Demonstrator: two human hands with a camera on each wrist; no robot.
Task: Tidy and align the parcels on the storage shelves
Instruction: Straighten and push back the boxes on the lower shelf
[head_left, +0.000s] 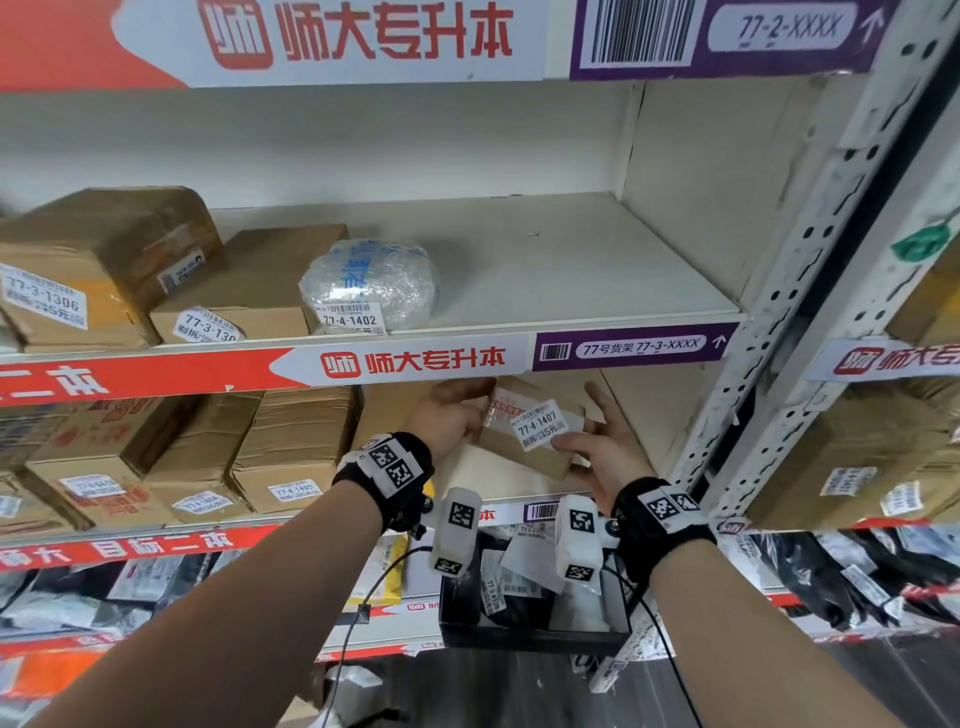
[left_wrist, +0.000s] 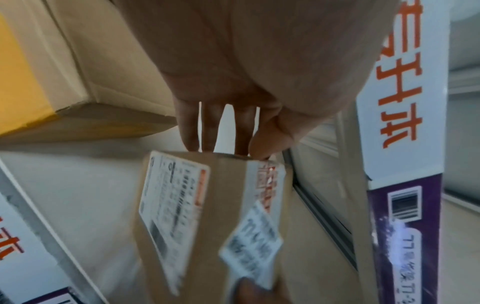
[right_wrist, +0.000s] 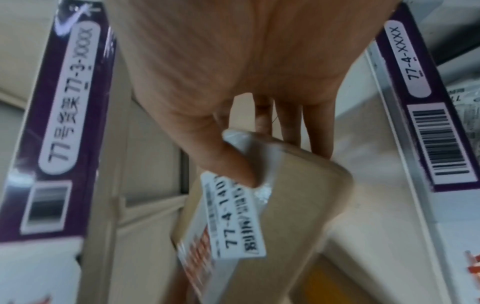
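A small brown cardboard parcel (head_left: 519, 453) with a white label reading 77-4-1407 is held between both hands, just above the right part of the 77-4 shelf (head_left: 498, 480). My left hand (head_left: 460, 415) pinches its left end, thumb on the front and fingers behind. My right hand (head_left: 597, 447) grips its right end, with the thumb pressing on the label. In the left wrist view the parcel (left_wrist: 221, 205) hangs tilted below the left hand (left_wrist: 228, 150). The right wrist view shows the right hand (right_wrist: 272, 158) on the parcel (right_wrist: 298, 205).
Several cardboard boxes (head_left: 291, 447) stand in a row left of the parcel on the same shelf. On the shelf above lie more boxes (head_left: 104, 260) and a bubble-wrapped parcel (head_left: 369, 286). A perforated metal upright (head_left: 779, 312) bounds the right side. Dark bagged parcels (head_left: 519, 582) fill the shelf below.
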